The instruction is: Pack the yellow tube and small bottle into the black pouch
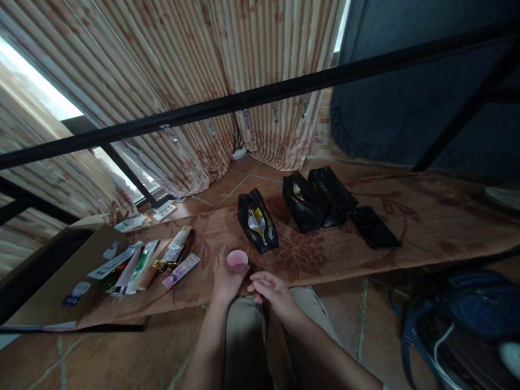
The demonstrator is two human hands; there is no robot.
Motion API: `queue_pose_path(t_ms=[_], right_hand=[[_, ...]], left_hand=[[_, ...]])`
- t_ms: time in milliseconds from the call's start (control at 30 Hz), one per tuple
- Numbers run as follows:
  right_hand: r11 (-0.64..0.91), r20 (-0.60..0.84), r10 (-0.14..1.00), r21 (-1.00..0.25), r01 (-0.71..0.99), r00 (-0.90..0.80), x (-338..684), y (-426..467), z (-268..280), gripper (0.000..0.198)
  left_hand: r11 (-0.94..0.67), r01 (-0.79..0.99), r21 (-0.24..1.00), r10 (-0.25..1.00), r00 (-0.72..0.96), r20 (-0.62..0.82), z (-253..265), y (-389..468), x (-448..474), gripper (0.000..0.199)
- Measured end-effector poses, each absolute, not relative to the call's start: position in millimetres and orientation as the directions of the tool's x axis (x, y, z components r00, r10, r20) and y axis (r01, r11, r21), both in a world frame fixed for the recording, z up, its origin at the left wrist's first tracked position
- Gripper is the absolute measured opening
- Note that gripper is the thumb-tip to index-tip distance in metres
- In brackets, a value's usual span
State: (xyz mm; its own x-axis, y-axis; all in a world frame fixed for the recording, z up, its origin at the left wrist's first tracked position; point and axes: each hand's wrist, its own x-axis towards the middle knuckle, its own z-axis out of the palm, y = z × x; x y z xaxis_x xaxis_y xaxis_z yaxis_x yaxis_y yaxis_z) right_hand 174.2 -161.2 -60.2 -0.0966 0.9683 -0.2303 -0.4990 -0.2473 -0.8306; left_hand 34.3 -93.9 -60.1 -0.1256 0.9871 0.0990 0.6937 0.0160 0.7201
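Note:
My left hand (pixel 228 279) is closed round a small round pink container (pixel 237 260) with a pale rim, held above the cloth near its front edge. Just right of it, my right hand (pixel 271 292) hovers over my knees, palm turned inward. Its fingers are loosely bent with gaps between them, and nothing shows in them. Behind the hands stands an open black pouch (pixel 258 221) with white and yellow packets inside. To the left lie several tubes (pixel 142 265) and a pink-and-white slim box (pixel 181 271).
A cardboard box (pixel 77 276) stands at the far left. Two more black pouches (pixel 305 203) and a dark tablet (pixel 374 227) lie to the right on the patterned cloth (pixel 325 254). A black metal bar (pixel 244 100) crosses behind. A blue bag (pixel 479 303) sits lower right.

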Motion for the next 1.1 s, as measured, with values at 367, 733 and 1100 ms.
queue_pose_path(t_ms=[367, 733, 1100], right_hand=[[-0.202, -0.23, 0.973, -0.847, -0.491, -0.004, 180, -160, -56, 0.042], [-0.116, -0.191, 0.963, -0.93, -0.348, 0.19, 188, -133, -51, 0.044], [-0.2, -0.208, 0.978, -0.921, -0.335, -0.011, 195, -131, -58, 0.04]], left_hand=[[0.302, -0.19, 0.934, 0.931, -0.15, -0.332, -44, -106, 49, 0.06], [0.351, -0.749, 0.562, 0.92, 0.161, -0.358, -33, -128, 69, 0.047], [0.095, -0.528, 0.844, 0.966, -0.155, -0.206, -61, -123, 81, 0.054]])
